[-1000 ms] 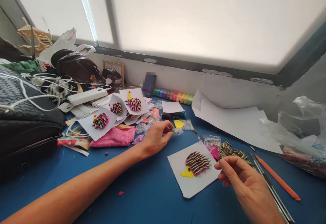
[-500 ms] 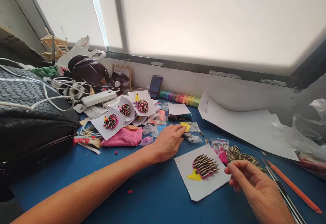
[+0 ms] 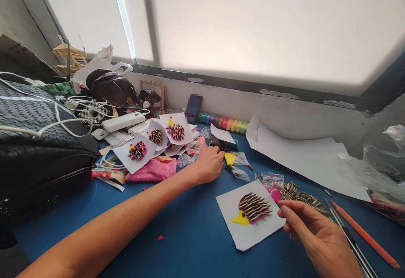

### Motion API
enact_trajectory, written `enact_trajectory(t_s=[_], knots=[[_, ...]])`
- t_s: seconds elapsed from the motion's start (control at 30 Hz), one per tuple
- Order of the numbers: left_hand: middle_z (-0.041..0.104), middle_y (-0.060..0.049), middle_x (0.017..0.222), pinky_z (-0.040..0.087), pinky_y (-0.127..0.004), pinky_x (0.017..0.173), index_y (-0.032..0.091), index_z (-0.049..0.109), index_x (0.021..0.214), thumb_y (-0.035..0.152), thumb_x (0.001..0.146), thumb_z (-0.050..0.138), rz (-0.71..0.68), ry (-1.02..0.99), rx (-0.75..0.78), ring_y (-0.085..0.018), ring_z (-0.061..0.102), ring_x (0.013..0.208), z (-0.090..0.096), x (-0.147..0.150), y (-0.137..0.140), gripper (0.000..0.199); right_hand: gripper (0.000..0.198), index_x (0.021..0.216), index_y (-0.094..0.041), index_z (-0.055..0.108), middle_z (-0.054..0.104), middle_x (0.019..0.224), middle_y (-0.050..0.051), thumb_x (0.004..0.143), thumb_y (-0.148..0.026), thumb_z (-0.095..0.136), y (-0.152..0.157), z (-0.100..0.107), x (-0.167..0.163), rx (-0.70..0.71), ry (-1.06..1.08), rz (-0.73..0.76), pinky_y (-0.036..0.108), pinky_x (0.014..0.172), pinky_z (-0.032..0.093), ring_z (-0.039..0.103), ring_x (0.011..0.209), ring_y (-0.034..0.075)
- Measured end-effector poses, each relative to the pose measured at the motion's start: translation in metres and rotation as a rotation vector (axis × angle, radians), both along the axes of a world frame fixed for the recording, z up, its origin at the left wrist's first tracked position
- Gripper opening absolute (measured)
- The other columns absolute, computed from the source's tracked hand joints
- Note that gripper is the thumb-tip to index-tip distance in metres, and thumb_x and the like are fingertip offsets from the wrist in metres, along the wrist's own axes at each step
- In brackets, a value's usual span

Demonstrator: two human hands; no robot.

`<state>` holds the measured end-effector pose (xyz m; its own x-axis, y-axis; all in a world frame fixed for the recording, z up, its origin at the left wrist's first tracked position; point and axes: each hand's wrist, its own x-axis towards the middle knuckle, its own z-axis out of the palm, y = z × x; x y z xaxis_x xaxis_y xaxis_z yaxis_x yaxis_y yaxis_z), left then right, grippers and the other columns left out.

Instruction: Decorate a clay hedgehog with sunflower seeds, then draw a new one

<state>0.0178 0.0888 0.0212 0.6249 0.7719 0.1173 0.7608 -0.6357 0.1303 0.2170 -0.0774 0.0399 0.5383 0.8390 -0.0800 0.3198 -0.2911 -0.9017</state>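
My left hand (image 3: 209, 165) reaches among small plastic packets, its fingers curled and their tips hidden. They touch the edge of a dark packet (image 3: 215, 141) beside a tilted white paper (image 3: 223, 133). A yellow clay piece (image 3: 230, 158) on a clear bag lies just right of the hand. Thumb and forefinger of my right hand (image 3: 319, 233) are pinched together at the right edge of a white card (image 3: 228, 204); whatever is between them is too small to tell. That card bears a hedgehog (image 3: 253, 208) with a yellow clay face, dark eye and striped sunflower-seed spines.
Sunflower seeds (image 3: 305, 195) and a pink clay bag (image 3: 274, 185) lie behind the right hand. An orange pencil-like tool (image 3: 365, 233) and a metal craft knife (image 3: 351, 240) are at right. Other hedgehog cards (image 3: 148, 160), a pink towel (image 3: 155, 171) and a black bag (image 3: 41, 143) crowd the left.
My left hand has moved away from the yellow clay, left and farther back to the dark packet. The white paper there has tilted. The right hand stays almost where it was.
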Motion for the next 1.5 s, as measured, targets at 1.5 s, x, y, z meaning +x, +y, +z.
enact_trajectory(t_s=[1.5], knots=[[0.07, -0.008, 0.081, 0.055, -0.022, 0.055, 0.009, 0.062, 0.098, 0.024, 0.094, 0.051, 0.012, -0.866, -0.799, -0.011, 0.066, 0.063, 0.017, -0.013, -0.017, 0.02, 0.05, 0.056, -0.023, 0.059, 0.058, 0.055, 0.001, 0.069, -0.071, 0.061, -0.004, -0.003, -0.002, 0.021, -0.061, 0.171, 0.024, 0.046, 0.047, 0.052, 0.049, 0.014]])
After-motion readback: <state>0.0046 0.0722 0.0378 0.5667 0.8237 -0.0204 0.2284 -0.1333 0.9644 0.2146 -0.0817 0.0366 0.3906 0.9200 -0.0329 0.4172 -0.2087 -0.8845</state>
